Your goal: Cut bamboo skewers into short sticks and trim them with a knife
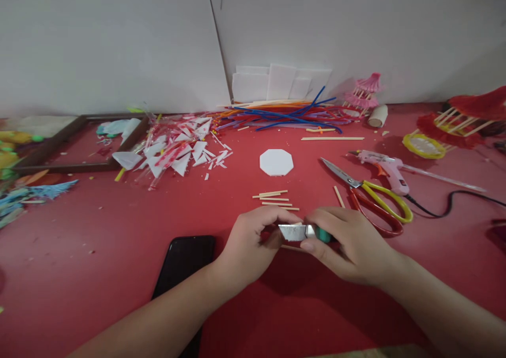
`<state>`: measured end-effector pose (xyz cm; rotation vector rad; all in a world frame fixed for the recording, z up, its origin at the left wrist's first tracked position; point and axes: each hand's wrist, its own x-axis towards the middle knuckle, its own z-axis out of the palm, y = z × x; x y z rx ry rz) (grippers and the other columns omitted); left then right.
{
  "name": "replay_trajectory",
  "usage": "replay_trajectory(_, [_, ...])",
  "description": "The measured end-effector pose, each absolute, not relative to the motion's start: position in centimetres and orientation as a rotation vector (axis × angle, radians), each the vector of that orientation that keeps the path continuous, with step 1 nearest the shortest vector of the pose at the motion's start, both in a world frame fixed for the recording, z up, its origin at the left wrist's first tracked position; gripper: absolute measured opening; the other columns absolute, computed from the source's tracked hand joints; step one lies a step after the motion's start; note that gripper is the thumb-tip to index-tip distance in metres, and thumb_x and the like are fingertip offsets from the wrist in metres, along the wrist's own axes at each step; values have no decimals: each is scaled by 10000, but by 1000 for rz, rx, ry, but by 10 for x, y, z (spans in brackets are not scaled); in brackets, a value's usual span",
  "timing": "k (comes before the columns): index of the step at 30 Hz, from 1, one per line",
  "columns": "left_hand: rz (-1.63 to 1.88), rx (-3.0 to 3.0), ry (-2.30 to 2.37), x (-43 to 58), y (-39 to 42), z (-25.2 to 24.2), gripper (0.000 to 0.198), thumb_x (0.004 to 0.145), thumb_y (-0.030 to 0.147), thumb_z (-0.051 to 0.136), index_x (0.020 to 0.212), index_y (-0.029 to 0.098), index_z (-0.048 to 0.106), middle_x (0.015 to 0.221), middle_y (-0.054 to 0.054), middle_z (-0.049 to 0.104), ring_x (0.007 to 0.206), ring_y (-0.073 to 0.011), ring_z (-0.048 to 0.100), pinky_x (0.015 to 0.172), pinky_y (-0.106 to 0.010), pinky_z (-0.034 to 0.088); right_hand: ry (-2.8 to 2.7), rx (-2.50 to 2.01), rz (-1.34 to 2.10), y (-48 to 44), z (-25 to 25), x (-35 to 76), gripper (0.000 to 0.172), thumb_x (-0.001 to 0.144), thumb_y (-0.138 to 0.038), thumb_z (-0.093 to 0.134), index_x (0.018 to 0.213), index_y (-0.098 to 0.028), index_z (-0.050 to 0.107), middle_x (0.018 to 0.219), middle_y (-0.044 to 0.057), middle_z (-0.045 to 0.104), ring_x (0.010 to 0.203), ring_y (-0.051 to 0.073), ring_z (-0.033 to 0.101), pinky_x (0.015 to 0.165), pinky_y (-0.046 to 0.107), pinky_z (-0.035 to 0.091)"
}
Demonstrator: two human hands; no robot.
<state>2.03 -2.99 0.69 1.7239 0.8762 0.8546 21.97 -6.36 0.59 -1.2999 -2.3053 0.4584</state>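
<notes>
My right hand (351,244) is closed around the green handle of a box cutter (293,233), its blade pointing left. Curled fingers of my left hand (253,242) meet the blade's far side; what they pinch, if anything, is hidden. A thin wooden stick (294,248) shows just below the blade, between both hands; I cannot tell whether it is held. Several short cut sticks (274,199) lie just beyond my hands. Farther back rests a white octagonal piece (276,162).
Scissors (356,184) and a pink glue gun (385,168) with a cord lie at right. A black phone (185,263) is by my left forearm. Scraps (177,147), pipe cleaners (276,114) and a dark frame (75,167) sit behind. Small tiered models (462,118) stand far right.
</notes>
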Motion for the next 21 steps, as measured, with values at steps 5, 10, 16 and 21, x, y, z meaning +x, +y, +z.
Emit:
replay_trajectory(5, [864,1733,856,19,-30,6,335,721,-79,492,828,178,680,867,-14,736,807,-126,671,772,-243,533,-2327,-1291,434,-63,6,221,276,918,-429,464,783,-190,482,676,-7,527,589,116,420,535,264,242])
replay_trajectory(10, [868,1746,863,19,-30,6,389,686,-103,464,831,185,681,885,-10,737,816,-130,672,786,-257,534,-2319,-1298,441,-64,7,221,289,919,-443,454,783,-191,489,678,-7,534,587,117,433,534,261,250])
replay_trajectory(16, [865,1764,877,20,-30,7,339,706,-72,490,819,183,683,844,-13,736,773,-132,669,750,-251,537,-2340,-1288,470,-63,6,222,281,921,-437,454,806,-187,509,688,1,546,597,121,444,539,262,258])
replay_trajectory(21, [892,1763,843,20,-30,7,327,711,-60,502,835,176,690,817,-12,735,741,-121,670,709,-218,531,-2343,-1291,527,-64,7,222,280,927,-439,446,808,-190,489,692,-3,535,601,123,426,544,267,246])
